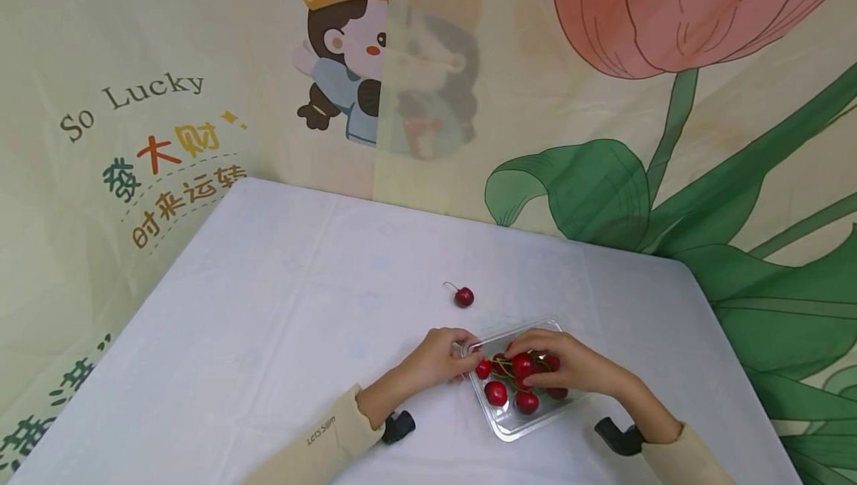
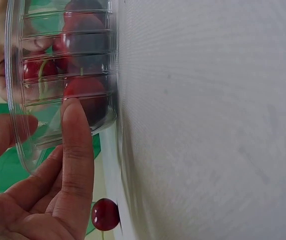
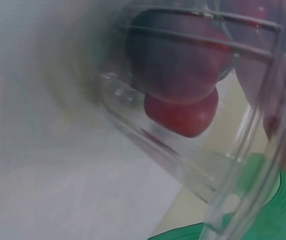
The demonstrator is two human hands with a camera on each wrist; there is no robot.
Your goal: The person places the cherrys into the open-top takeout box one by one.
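A clear plastic box [image 1: 510,431] holds several dark red cherries [image 1: 495,393] with green stems. My left hand [image 1: 438,355] grips the box's left rim, thumb over the inner side and fingers along the outer wall, as the left wrist view shows. Inside the box, my right hand [image 1: 569,362] pinches a cherry [image 1: 522,364] between thumb and forefinger, above the others. Its palm covers part of the cherries on the right. Through the wall in the right wrist view, blurred cherries [image 3: 185,112] show close to the camera.
A single cherry [image 1: 464,297] with its stem lies on the white tablecloth [image 1: 321,306] beyond the box. Behind the table hangs a printed cloth [image 1: 268,98] with a cartoon figure and a large tulip. Black wrist mounts [image 1: 399,427] stick out under both wrists.
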